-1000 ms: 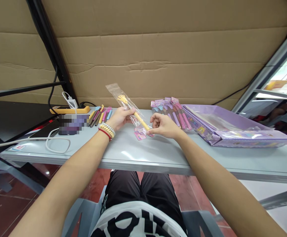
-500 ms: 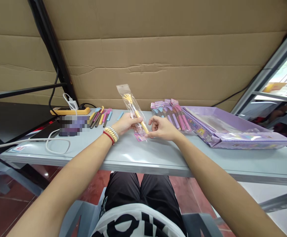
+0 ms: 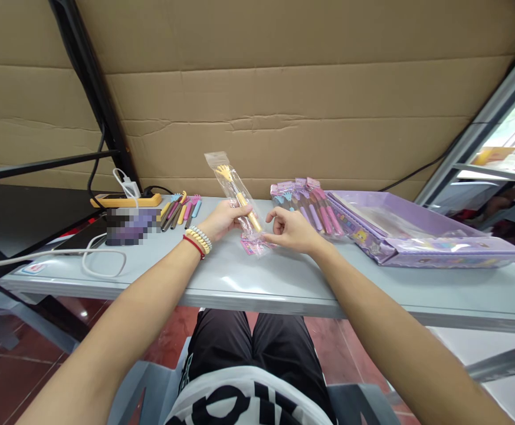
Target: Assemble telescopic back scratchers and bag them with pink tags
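Between my hands is a clear plastic bag with a yellow pen inside. The pen has a hand-shaped top and lies slanted, top up and to the left. My left hand, wearing bracelets, is closed around the lower half of the bag and pen, thumb on top. Thumb and forefinger of my right hand pinch the lower end of the bag by the pen's bottom tip. Pink printed cards lie just below, partly behind the bag.
Several loose colourful pens lie to the left. Several bagged pens are stacked on the right, beside a purple box holding clear bags. A power strip, a blurred-out item and a white cable sit at the table's left.
The pen has slid fully down into the bag. My left hand has shifted slightly right and the bag stands a little steeper. My right hand stays at the bag's lower end.
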`<action>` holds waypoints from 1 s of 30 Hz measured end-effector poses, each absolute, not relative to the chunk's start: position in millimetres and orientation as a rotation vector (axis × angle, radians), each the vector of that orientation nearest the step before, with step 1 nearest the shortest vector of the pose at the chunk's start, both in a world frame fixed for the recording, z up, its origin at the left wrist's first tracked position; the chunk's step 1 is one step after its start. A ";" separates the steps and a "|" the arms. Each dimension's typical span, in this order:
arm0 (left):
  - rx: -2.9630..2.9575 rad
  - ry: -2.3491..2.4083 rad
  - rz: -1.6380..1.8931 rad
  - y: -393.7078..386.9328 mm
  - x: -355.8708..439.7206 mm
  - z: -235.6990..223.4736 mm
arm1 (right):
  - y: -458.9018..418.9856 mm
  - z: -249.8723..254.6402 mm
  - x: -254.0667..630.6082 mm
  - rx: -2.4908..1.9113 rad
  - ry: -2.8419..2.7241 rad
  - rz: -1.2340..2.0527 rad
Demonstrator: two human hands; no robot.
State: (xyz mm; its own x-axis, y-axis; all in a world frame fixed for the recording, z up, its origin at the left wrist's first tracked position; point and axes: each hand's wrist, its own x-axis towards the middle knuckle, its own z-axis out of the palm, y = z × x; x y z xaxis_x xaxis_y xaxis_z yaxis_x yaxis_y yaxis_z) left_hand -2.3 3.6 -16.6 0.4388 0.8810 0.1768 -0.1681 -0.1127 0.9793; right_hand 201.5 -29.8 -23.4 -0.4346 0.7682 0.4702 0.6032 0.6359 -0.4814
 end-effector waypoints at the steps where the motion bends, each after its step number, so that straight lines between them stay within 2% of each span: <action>1: 1.399 0.684 1.017 3.5 -2.2 -16.4 | -29.6 -23.4 201.3 -1.060 -2.179 0.308; 16: 1.360 0.632 0.907 -0.3 3.0 -19.7 | -32.7 -25.8 199.1 -0.990 -2.112 0.096; 21: 1.386 0.629 0.998 2.7 0.2 -16.9 | -32.7 -25.2 199.1 -1.000 -2.119 0.144; 27: 1.359 0.741 1.190 6.9 -12.2 -9.7 | -33.1 -24.3 200.2 -0.910 -2.210 0.390; 30: 1.359 0.782 1.198 9.4 -16.8 -9.6 | -29.4 -26.8 198.9 -0.926 -2.234 0.346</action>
State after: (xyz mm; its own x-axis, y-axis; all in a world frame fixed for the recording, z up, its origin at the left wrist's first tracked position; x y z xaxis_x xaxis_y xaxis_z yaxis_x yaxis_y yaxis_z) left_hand -16.8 9.4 -9.6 0.2687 0.9383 0.2175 -0.1788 -0.1733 0.9685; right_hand 198.9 -29.4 -26.8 -0.5123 0.7032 0.4931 0.5208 0.7109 -0.4726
